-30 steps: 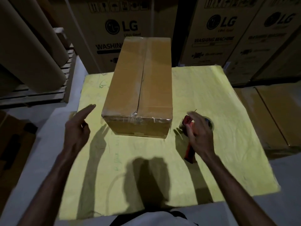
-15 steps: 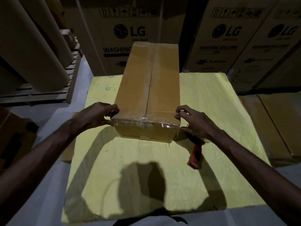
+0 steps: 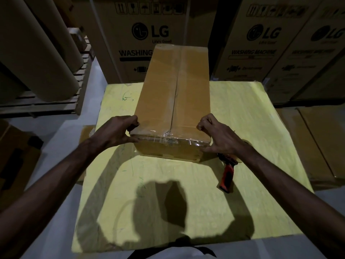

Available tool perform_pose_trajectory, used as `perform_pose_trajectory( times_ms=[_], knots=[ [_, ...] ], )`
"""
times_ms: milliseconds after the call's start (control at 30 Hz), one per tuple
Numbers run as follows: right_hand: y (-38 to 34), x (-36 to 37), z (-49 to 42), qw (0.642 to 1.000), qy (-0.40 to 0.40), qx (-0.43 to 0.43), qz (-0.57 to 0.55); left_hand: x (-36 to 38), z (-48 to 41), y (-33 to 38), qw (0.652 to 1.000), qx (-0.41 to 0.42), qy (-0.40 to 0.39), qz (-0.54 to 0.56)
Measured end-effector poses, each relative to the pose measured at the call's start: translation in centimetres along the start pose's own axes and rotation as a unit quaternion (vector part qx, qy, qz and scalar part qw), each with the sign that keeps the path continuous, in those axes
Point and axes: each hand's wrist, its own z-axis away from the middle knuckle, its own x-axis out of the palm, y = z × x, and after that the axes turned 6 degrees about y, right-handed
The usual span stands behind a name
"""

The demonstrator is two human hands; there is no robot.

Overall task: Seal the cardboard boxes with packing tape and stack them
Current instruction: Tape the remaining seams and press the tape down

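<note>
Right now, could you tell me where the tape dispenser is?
The tape dispenser lies on the yellow sheet, just right of the box, partly under the right hand.

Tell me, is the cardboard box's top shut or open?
Shut: the cardboard box's flaps lie flat, meeting at the centre seam, with clear tape over its near edge.

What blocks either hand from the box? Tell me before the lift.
Nothing visible. The left hand and right hand already grip the near corners of the cardboard box. The tape dispenser lies on the yellow sheet under the right wrist, beside the box, not between.
</note>
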Motion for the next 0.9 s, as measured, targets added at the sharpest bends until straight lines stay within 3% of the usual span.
perform_pose_trajectory(
  times_ms=[200,367,467,633,767,900],
  knots=[
    [0.5,0.8,0.8,0.996,0.049,-0.045,0.060,0.3,0.1,-0.1,0.997,0.018,0.057,0.046],
    [1.0,2.1,1.9,0.960,0.198,-0.123,0.157,2.3,2.9,-1.4,0.963,0.161,0.169,-0.137],
    [0.7,2.5,2.1,0.942,0.249,-0.131,0.184,3.2,3.5,-1.8,0.958,0.179,0.183,-0.128],
    [2.3,3.0,3.2,0.922,0.251,-0.132,0.262,4.3,4.3,-2.0,0.952,0.215,0.135,-0.173],
    [2.4,4.0,4.6,0.913,0.238,-0.142,0.299,6.1,5.3,-1.0,0.952,0.174,0.144,-0.208],
    [0.5,4.9,4.6,0.905,0.200,-0.179,0.329,6.0,3.9,1.6,0.952,0.199,0.138,-0.188]
  ],
)
